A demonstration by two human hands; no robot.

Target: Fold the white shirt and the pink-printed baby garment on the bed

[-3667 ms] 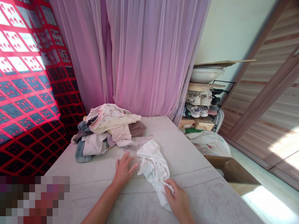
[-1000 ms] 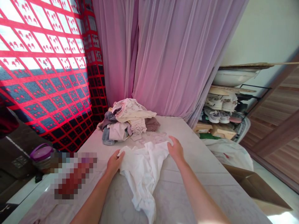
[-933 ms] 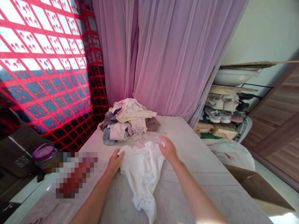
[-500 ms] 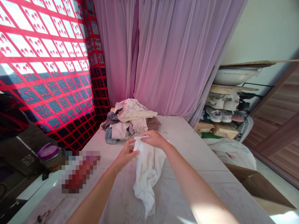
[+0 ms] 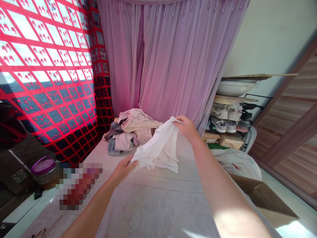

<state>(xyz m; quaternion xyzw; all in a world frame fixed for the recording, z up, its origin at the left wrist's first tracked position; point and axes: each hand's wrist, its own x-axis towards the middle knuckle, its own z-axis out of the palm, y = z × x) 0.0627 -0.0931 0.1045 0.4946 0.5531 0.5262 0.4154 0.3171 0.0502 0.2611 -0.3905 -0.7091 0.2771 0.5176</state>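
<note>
A white garment hangs in the air above the pale mattress, stretched between both hands. My right hand pinches its upper end, raised near the curtain. My left hand grips its lower end, closer to me and nearer the bed. Behind the garment, at the far end of the mattress, lies a heap of clothes in pink, cream, grey and blue.
Purple curtains hang behind the bed and a red-and-blue patterned cloth covers the left. A shoe rack with a basin on top stands at right. An open cardboard box and a plastic bag sit on the floor. A purple-lidded tub is at left.
The white garment lay on the mattress a second ago. Both hands took its ends and lifted it off the bed, the right hand rising toward the curtain.
</note>
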